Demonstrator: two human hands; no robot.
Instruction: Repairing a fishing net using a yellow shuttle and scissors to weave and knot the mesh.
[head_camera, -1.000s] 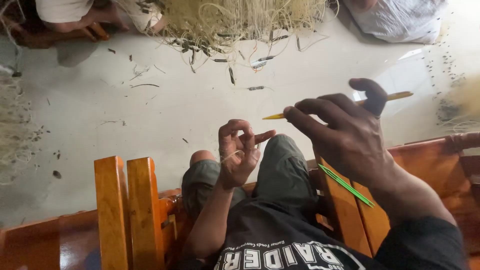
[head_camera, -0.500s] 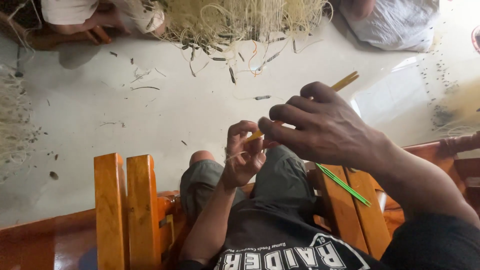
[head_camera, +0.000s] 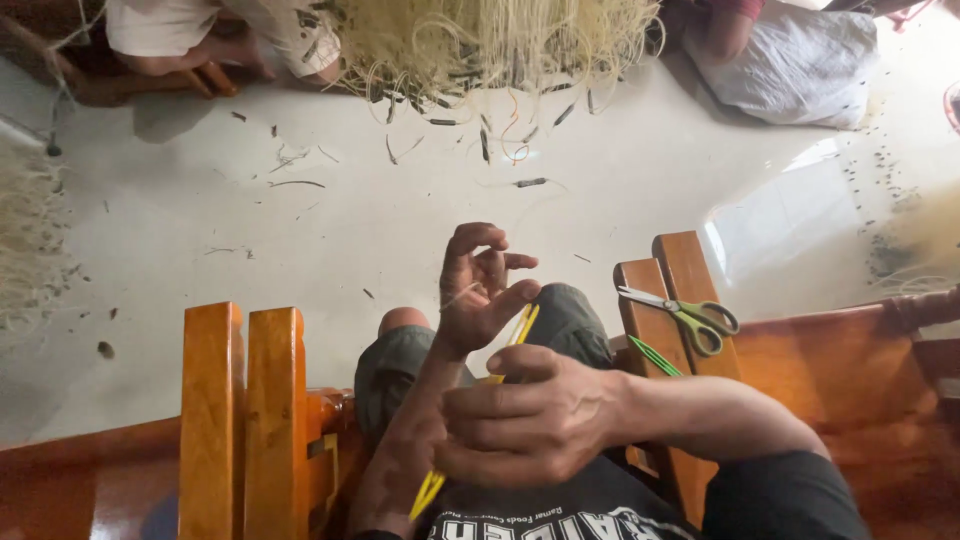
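I sit in a wooden chair (head_camera: 245, 400) and look down at my lap. My right hand (head_camera: 530, 420) is closed in a loose fist around a flat yellow netting needle (head_camera: 523, 328), whose tip pokes out above my knuckles toward my left hand (head_camera: 480, 290), while its tail shows again below my fist, near my shirt. My left hand is raised just beyond the needle tip, palm toward me, with the fingers (head_camera: 470, 238) curled and partly spread; a thin pale line (head_camera: 458, 296) runs across them, though it is too fine to tell whether I pinch it or only let it lie there. So my right fingers grip the needle and my left ones are half open around the line.

Judging from this, the work with needle and line is under way, not finished: no knot or finished mesh shows between my hands. A heap of pale netting (head_camera: 480, 40) lies on the floor well beyond my fingers, with bits of trimmed line scattered about it.

Green-handled scissors (head_camera: 685, 315) rest on the chair's arm just to the right of my right hand, untouched. Two other people sit at the far side, beyond the heap.
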